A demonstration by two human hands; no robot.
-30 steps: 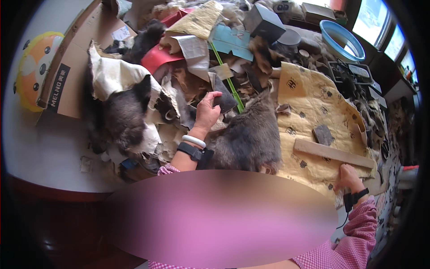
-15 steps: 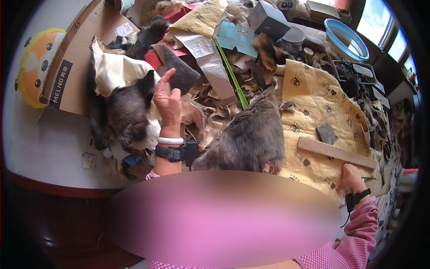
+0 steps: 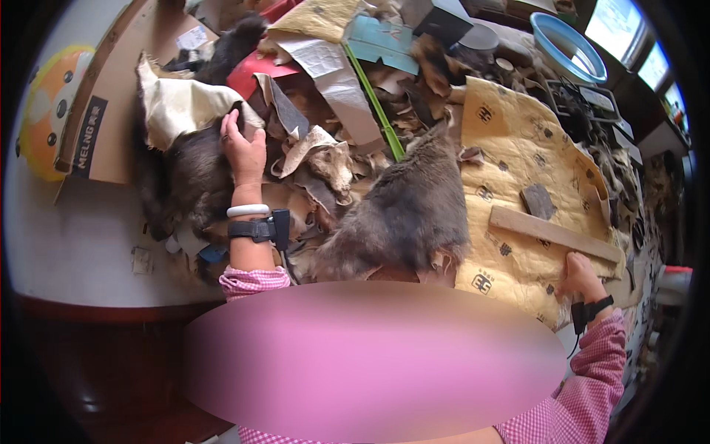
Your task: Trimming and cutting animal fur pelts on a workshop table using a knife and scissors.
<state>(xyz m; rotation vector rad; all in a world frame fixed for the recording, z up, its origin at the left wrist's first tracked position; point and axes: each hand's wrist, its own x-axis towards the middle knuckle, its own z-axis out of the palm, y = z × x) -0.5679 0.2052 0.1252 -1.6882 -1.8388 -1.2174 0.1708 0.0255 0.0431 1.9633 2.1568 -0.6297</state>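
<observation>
Poising a curved left hand (image 3: 245, 150) at a dark-brown, cream-backed fur pelt (image 3: 196, 169), behind the front edge of the white desk (image 3: 96, 255), and resting a curled right hand (image 3: 581, 279) on a yellow paper sheet (image 3: 514, 166); cannot tell either grip. Apparently taking hold; calls for closing fingers.

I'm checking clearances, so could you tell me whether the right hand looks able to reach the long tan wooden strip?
Probably yes: the right hand is at the near edge of the strip, with nothing visible between.
</observation>
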